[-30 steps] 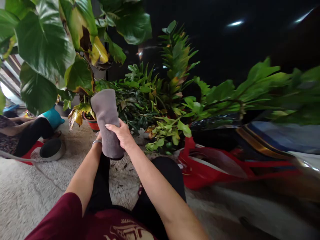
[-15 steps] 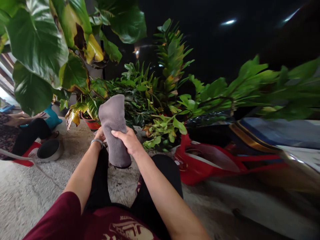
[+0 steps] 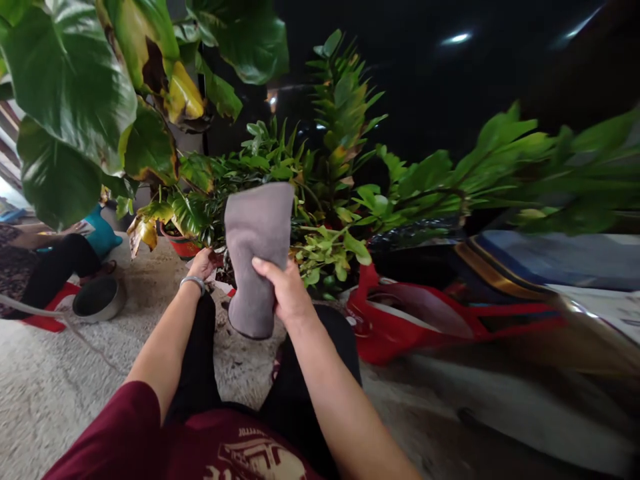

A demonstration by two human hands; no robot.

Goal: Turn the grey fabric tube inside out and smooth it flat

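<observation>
My right hand (image 3: 290, 290) grips a soft grey plush fabric piece (image 3: 255, 230), its thumb lying across the front. The piece is long, narrowed at the middle, with a dark lower edge. To its left, my left hand (image 3: 203, 265) reaches forward with fingers bent together, a bracelet at the wrist. Just beside those fingers lies a whitish and red flat thing (image 3: 221, 283), partly hidden behind the grey fabric. What the left fingers hold, if anything, cannot be made out.
Leafy plants (image 3: 340, 140) stand in front, one in a red pot (image 3: 183, 245). A red plastic basket or stool-like object (image 3: 400, 320) is on the right. At left sits another person (image 3: 47, 260) near a grey bowl (image 3: 99, 300); a cable (image 3: 80, 333) crosses the concrete floor.
My right hand has moved right with the grey fabric, away from my left hand. The left hand and the whitish and red thing beside it now show more.
</observation>
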